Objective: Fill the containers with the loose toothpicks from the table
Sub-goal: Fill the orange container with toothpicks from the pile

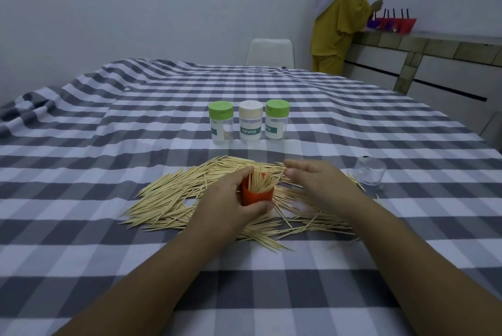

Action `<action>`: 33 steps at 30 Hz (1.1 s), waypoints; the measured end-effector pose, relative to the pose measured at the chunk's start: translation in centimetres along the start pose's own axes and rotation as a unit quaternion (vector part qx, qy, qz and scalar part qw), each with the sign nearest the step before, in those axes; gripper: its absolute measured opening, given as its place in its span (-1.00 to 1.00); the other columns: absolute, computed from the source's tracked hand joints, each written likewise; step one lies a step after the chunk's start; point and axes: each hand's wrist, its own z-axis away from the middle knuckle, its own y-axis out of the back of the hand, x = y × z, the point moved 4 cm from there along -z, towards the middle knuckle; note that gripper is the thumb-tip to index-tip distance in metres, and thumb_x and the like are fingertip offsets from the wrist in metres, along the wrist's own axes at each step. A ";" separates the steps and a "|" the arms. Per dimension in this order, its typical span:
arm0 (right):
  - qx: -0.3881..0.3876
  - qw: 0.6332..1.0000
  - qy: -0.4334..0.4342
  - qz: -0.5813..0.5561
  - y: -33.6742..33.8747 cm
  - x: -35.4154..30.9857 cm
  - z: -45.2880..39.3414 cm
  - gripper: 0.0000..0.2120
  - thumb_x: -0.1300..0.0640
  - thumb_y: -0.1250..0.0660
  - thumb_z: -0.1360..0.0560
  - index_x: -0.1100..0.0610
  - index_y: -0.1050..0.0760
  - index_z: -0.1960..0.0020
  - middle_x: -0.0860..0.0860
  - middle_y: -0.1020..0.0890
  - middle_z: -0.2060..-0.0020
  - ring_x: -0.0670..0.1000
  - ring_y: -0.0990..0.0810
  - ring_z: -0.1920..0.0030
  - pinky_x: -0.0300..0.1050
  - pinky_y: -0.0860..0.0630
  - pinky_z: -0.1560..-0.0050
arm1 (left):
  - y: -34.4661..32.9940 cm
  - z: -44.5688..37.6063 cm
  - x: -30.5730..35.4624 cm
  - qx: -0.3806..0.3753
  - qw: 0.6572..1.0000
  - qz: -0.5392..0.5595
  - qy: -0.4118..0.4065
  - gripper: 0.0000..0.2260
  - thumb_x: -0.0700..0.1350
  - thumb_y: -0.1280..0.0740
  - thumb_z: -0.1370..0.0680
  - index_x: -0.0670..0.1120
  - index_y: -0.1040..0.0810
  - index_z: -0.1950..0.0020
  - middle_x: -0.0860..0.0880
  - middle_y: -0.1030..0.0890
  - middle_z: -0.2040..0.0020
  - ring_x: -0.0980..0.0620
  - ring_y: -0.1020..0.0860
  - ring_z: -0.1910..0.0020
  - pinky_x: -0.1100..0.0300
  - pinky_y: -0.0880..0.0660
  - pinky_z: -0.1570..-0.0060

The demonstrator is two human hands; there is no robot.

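Note:
My left hand (228, 200) grips a small red container (256, 194) that stands in a wide pile of loose toothpicks (173, 200); a bunch of toothpicks sticks up out of it. My right hand (317, 178) hovers just right of the container with its fingers straight, holding nothing I can see. Behind the pile stand three lidded toothpick jars: a green-lidded one (220, 122) on the left, a cream-lidded one (250, 121) in the middle, a green-lidded one (277, 119) on the right.
A clear plastic piece (370, 174) lies on the checked tablecloth (108, 145) right of the pile. A white chair (270, 52) stands at the far edge. A person in yellow (336, 29) stands at a counter (434, 45) at back right.

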 end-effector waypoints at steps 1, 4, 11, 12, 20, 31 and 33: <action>-0.015 0.997 -0.008 0.069 0.1 0.5 -0.2 -0.59 0.00 -0.21 -0.57 0.04 -0.36 -0.40 0.00 -0.47 -0.33 -0.01 -0.43 -0.29 -0.13 -0.33 -0.24 | 0.0 0.0 0.0 0.000 1.000 0.005 0.000 -0.28 -0.01 -0.54 -0.34 0.05 -0.33 -0.44 0.09 -0.52 -0.26 0.12 -0.52 -0.20 0.13 -0.48 -0.23; -0.046 0.967 -0.006 0.249 -0.6 1.3 -0.6 -0.42 -0.19 -0.27 -0.48 0.03 -0.31 -0.41 0.02 -0.45 -0.32 0.05 -0.40 -0.30 0.07 -0.34 -0.31 | 0.0 0.0 0.0 0.002 1.000 0.000 -0.001 -0.28 -0.01 -0.54 -0.33 0.05 -0.34 -0.44 0.09 -0.51 -0.27 0.12 -0.51 -0.20 0.13 -0.49 -0.22; 0.002 0.915 0.077 0.396 -2.4 0.5 -0.7 -0.68 -0.06 -0.13 -0.58 -0.02 -0.40 -0.29 0.02 -0.43 -0.19 0.07 -0.32 -0.26 0.04 -0.23 -0.19 | 0.3 -0.2 -0.2 0.016 1.000 -0.014 -0.001 -0.29 0.00 -0.55 -0.33 0.07 -0.35 -0.43 0.08 -0.51 -0.27 0.11 -0.52 -0.19 0.11 -0.49 -0.22; 0.013 0.907 0.086 0.411 -2.4 0.5 -0.7 -0.70 -0.02 -0.12 -0.59 -0.02 -0.42 -0.28 0.02 -0.45 -0.17 0.08 -0.34 -0.24 0.03 -0.25 -0.17 | 0.3 -0.2 -0.3 0.016 1.000 -0.013 0.000 -0.29 0.00 -0.55 -0.33 0.07 -0.35 -0.43 0.08 -0.51 -0.27 0.11 -0.52 -0.18 0.11 -0.49 -0.22; 0.077 0.877 0.129 0.457 -1.9 0.5 -0.9 -0.81 0.13 -0.16 -0.56 0.07 -0.52 -0.08 0.03 -0.56 -0.02 0.09 -0.49 -0.05 -0.07 -0.33 0.02 | 0.3 -0.2 -0.2 0.018 1.000 -0.013 -0.003 -0.30 0.00 -0.54 -0.34 0.07 -0.34 -0.43 0.11 -0.51 -0.26 0.14 -0.51 -0.18 0.17 -0.48 -0.21; 0.104 0.992 0.061 0.036 -0.3 0.2 -0.5 -0.88 0.12 -0.22 -0.57 0.04 -0.52 0.10 0.00 -0.63 0.22 0.04 -0.59 0.12 -0.04 -0.48 0.06 | 0.2 -0.1 -0.4 0.013 1.000 0.012 0.007 -0.29 -0.02 -0.55 -0.34 0.06 -0.35 -0.43 0.09 -0.52 -0.25 0.14 -0.53 -0.17 0.16 -0.50 -0.20; 0.096 0.991 0.051 -0.073 -0.4 0.3 -0.5 -0.86 0.15 -0.23 -0.57 0.06 -0.52 0.13 0.02 -0.65 0.21 0.03 -0.63 0.13 -0.01 -0.54 0.03 | 0.1 -0.1 -0.4 0.010 1.000 0.018 0.009 -0.29 -0.03 -0.55 -0.34 0.06 -0.35 -0.43 0.09 -0.53 -0.25 0.14 -0.53 -0.17 0.14 -0.50 -0.20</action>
